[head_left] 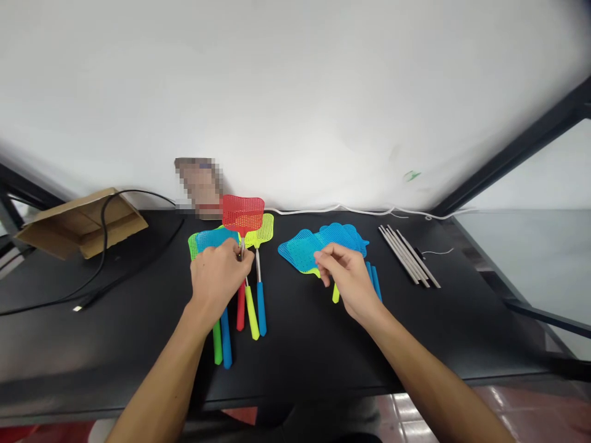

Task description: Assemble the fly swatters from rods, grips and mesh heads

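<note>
Head view: a cardboard box [80,224] and a black cable [111,271] lie at nine o'clock on the black table [295,344]; the left hand [217,280] pinches the metal shaft of a red swatter [243,213] over a pile of finished swatters [240,307]. At three o'clock the right hand [351,280] picks at loose blue heads [323,243], grasping one, I judge; bare rods [409,255] wait beyond, so several look unassembled; a white wall [295,92] stands at twelve.

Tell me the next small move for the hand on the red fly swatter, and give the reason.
Probably lower the red fly swatter onto the finished pile beside the yellow fly swatter. The left hand pinches its metal shaft with the head raised off the black table, while the right hand rests on loose blue swatter heads.
</note>
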The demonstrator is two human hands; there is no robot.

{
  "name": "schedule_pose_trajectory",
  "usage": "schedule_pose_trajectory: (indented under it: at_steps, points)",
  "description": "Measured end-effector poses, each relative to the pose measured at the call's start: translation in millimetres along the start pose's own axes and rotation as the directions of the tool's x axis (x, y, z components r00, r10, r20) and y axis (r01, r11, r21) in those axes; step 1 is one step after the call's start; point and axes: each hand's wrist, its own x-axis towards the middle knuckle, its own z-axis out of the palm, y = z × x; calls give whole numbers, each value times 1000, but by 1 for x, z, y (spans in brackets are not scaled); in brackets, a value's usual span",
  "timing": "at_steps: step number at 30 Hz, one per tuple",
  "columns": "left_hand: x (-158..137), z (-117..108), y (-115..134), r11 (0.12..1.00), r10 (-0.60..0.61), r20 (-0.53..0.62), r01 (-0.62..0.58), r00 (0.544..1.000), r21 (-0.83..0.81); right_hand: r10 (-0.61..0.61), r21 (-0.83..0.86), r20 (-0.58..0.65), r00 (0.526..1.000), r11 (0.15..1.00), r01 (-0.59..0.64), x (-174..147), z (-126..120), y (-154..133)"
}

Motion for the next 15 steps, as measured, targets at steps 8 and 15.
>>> schedule_pose_trajectory:
  at_steps: [8,15]
  points:
    - [2,0,2,988,-3,129,-17,992,152,-32,-30,-15,999,999,31,1,-3,0]
    - [3,-2,1,984,-20,154,-7,988,176,-96,-72,-78,992,993,90,6,-13,-8]
